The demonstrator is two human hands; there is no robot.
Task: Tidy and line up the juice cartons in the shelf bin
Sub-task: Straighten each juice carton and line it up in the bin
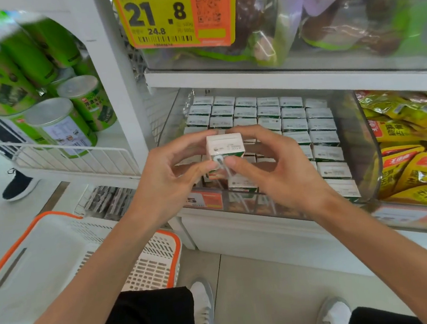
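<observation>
A small white and green juice carton (225, 146) is held up in front of the clear shelf bin (358, 149), top facing me. My left hand (172, 175) and my right hand (272, 167) both pinch it between thumb and fingers, one on each side. Behind and below it, several more juice cartons (294, 125) stand in rows inside the bin. The rows at the back and right look straight, while the front-left ones are partly hidden by my hands.
A white basket with an orange rim (86, 253) sits on the floor at lower left. Green cans (56, 124) fill the wire rack on the left. Yellow snack packs (412, 144) lie in the bin to the right. Bagged goods and a yellow price tag (173, 15) are above.
</observation>
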